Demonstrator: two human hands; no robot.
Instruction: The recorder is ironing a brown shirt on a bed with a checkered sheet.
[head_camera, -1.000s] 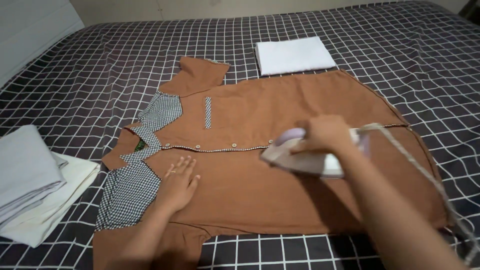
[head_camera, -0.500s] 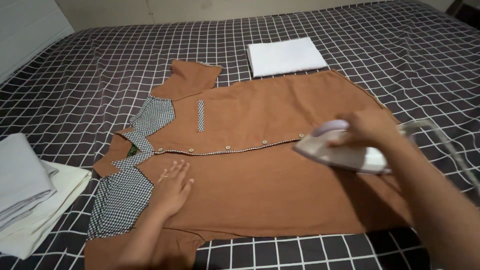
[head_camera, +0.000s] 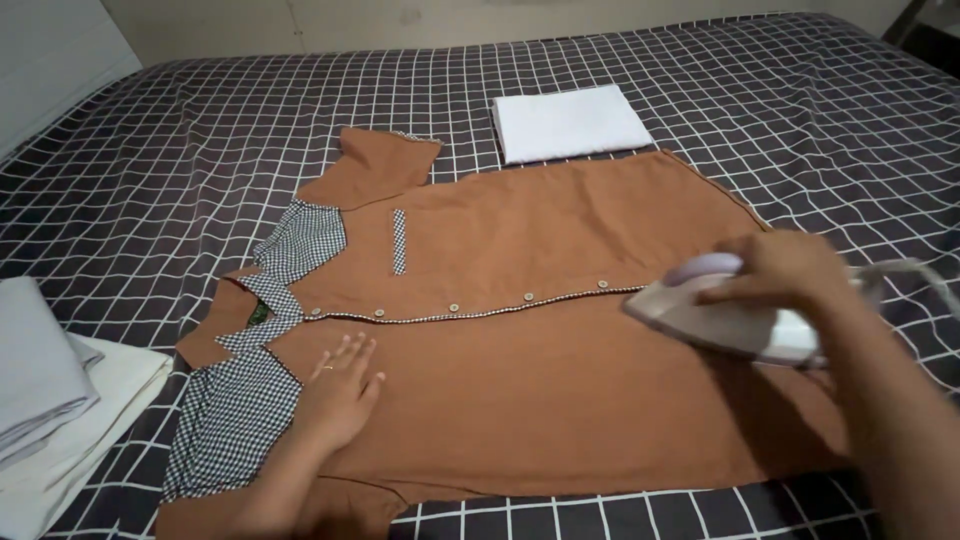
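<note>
Ironing: 1 shirt (head_camera: 520, 300), 1 iron (head_camera: 735, 318) grasped by right hand (head_camera: 790, 272) | left hand (head_camera: 340, 385) flat, fingers released | cord blurred, pile cut off

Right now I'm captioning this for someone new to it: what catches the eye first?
A brown shirt with checked trim lies spread flat across the middle of a dark grid-patterned bed. The right hand grips an iron near the shirt's hem end, while the left hand presses flat by the collar.

Iron (head_camera: 735, 318) blurred; folded cloths (head_camera: 40, 400) cut off at left edge.
</note>
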